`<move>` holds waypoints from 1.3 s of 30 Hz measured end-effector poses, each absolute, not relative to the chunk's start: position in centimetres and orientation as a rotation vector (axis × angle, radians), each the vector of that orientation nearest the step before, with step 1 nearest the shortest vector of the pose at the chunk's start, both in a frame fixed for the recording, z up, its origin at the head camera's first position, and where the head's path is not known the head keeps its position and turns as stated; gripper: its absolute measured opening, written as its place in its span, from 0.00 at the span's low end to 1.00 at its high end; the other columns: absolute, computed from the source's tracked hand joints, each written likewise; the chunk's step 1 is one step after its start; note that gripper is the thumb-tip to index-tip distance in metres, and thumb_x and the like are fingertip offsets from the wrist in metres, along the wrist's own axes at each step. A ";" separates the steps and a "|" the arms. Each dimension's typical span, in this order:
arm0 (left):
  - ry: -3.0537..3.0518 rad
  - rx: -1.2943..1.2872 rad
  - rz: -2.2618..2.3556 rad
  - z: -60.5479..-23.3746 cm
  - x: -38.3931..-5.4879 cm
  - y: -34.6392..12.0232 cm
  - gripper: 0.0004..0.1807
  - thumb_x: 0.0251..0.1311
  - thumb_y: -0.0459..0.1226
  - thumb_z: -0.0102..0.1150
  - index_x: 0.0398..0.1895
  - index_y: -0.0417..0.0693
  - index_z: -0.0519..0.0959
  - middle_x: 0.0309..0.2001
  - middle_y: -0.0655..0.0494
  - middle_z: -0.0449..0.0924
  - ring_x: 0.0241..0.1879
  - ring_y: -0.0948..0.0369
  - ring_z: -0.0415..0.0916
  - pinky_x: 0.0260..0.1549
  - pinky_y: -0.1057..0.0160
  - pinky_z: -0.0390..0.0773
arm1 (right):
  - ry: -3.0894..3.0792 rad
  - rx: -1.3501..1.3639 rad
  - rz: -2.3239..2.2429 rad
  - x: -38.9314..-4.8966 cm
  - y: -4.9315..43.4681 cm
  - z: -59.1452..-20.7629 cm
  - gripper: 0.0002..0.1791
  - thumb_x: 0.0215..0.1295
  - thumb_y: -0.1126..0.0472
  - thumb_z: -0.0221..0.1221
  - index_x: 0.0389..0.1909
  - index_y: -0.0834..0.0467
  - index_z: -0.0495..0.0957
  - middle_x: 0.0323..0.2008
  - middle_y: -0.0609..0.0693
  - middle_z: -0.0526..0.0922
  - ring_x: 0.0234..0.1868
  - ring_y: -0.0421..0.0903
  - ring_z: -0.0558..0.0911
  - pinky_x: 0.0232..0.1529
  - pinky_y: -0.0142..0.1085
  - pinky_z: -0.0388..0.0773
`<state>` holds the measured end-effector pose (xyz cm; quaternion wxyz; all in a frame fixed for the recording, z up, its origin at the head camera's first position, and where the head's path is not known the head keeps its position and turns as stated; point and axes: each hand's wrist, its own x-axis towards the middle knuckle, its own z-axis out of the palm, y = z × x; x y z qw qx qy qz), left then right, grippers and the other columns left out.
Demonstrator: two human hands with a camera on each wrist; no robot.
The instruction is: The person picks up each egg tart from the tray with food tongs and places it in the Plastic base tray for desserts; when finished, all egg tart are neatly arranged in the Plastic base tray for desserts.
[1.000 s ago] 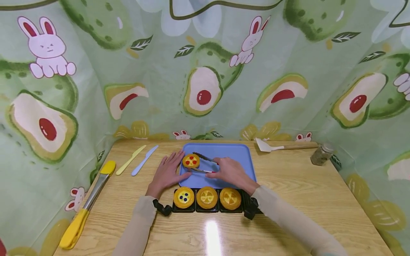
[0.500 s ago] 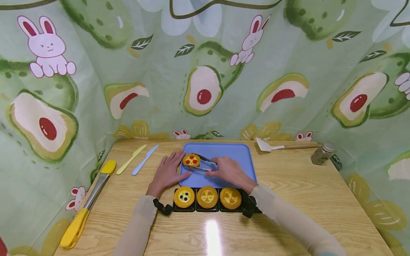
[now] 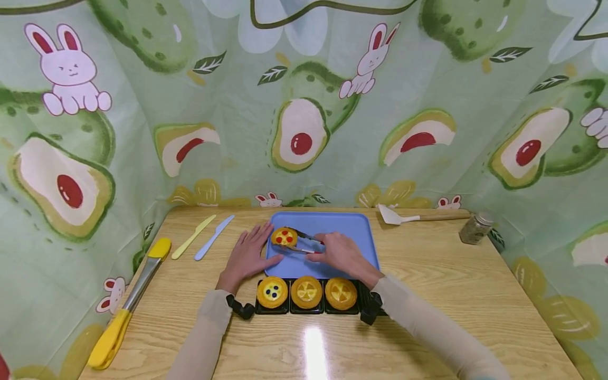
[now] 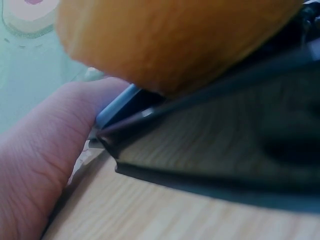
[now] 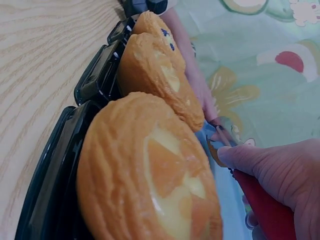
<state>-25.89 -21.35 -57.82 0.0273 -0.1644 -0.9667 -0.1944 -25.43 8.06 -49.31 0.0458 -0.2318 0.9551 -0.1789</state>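
One tart [image 3: 284,237], the one with red dots, sits at the 10 o'clock corner of the blue tray [image 3: 347,226], between the two arms of my small tongs [image 3: 304,243]. Three other tarts [image 3: 306,292] are still in their black holders [image 3: 361,306] just below the tray, at 6 o'clock from it. So I judge that one of four is moved and three are left, and the tongs are not yet away from the first one.

My right hand [image 3: 338,255] grips the tongs at their red end, fingers curled around it; how hard the arms press the tart I cannot tell. My left hand [image 3: 246,256] lies flat on the wooden table [image 3: 427,295] with straight fingers, touching the tray's left edge at 9 o'clock. It holds nothing.
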 end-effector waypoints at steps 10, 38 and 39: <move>-2.981 -0.504 -0.616 -57.6 -25.8 -21.3 0.58 0.61 0.75 0.51 0.86 0.56 0.49 0.85 0.57 0.46 0.84 0.50 0.43 0.79 0.39 0.42 | 2.928 -0.734 -0.674 -24.9 9.9 -47.6 0.22 0.64 0.38 0.70 0.42 0.53 0.83 0.18 0.42 0.61 0.16 0.39 0.59 0.20 0.35 0.52; -2.967 -0.529 -0.625 -57.8 -25.9 -21.3 0.57 0.63 0.74 0.51 0.86 0.56 0.49 0.85 0.58 0.46 0.83 0.49 0.44 0.79 0.39 0.42 | 3.012 -0.625 -0.629 -20.6 17.4 -45.4 0.24 0.62 0.37 0.71 0.33 0.53 0.76 0.17 0.42 0.56 0.18 0.41 0.57 0.22 0.35 0.50; -2.968 -0.529 -0.627 -57.8 -25.9 -21.3 0.57 0.63 0.74 0.51 0.86 0.56 0.49 0.85 0.58 0.46 0.83 0.49 0.43 0.79 0.39 0.42 | 3.008 -0.618 -0.640 -20.3 17.8 -45.5 0.24 0.62 0.38 0.71 0.33 0.53 0.76 0.17 0.42 0.56 0.18 0.41 0.58 0.22 0.35 0.50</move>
